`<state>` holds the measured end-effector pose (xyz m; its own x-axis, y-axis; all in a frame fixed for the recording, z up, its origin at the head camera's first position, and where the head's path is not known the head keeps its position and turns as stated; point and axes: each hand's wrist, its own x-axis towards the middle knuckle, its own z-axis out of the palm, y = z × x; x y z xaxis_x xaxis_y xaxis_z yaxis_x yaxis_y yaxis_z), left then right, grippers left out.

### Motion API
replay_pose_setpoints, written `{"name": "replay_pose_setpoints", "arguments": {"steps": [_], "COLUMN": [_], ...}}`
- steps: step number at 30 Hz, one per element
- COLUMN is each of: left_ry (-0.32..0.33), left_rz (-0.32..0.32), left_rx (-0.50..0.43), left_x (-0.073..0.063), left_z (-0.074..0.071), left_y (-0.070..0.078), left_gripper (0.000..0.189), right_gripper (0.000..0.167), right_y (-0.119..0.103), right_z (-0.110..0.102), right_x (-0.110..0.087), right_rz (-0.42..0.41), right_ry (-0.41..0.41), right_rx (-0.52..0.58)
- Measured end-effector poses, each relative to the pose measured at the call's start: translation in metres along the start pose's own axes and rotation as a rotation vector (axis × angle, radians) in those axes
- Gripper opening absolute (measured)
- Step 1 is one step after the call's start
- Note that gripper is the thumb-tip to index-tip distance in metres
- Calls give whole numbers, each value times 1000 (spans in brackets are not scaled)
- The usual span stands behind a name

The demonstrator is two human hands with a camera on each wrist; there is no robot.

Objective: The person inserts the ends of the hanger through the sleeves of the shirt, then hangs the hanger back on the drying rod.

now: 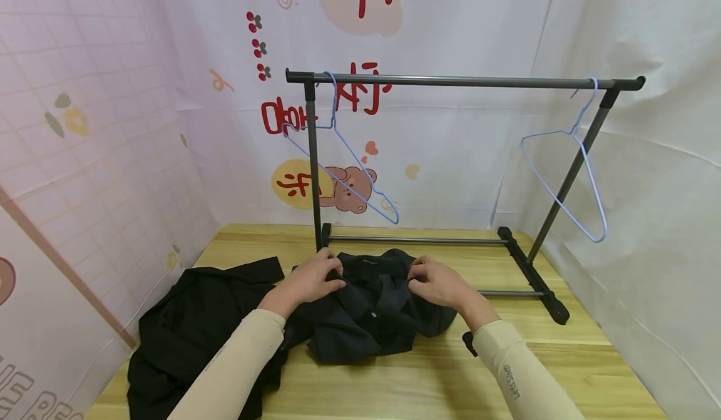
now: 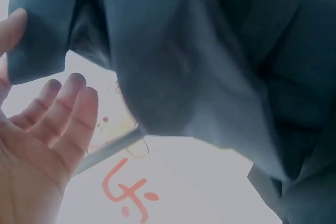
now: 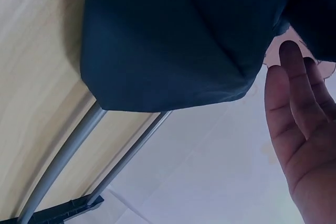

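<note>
A dark shirt with a small light button and a collar label hangs bunched between my two hands, close over the wooden table. My left hand pinches it beside the collar at its left. At the other side of the collar, my right hand pinches the cloth. In the left wrist view the shirt droops beside the left hand, whose thumb lies on a flap of cloth. The right wrist view has the shirt hanging by the right hand, its gripping fingertips partly hidden.
A second black garment lies crumpled on the table at the left. Behind the shirt stands a garment rack, with one blue hanger at its left end and another blue hanger at its right. Printed cloth walls enclose the table.
</note>
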<state>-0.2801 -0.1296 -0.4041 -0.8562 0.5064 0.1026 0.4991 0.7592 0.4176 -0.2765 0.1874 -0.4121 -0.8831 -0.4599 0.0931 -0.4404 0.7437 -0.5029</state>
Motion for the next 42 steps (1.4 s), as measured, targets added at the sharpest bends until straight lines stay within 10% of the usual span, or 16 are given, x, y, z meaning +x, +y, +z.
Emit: {"name": "replay_pose_setpoints", "arguments": {"steps": [12, 24, 42], "left_ry": [54, 135, 194], "left_rz": [-152, -306, -354], "left_rx": [-381, -533, -554], "left_x": [-3, 2, -9], "left_z": [-19, 11, 20], "left_y": [-14, -9, -13], "left_gripper": [20, 65, 42], "right_gripper": [27, 52, 47], "right_y": [-8, -15, -13], "right_z": [0, 27, 9], "right_x": [7, 8, 5], "right_rz": [-6, 147, 158], "right_ry": [1, 75, 55], "right_rx": [-167, -157, -93]}}
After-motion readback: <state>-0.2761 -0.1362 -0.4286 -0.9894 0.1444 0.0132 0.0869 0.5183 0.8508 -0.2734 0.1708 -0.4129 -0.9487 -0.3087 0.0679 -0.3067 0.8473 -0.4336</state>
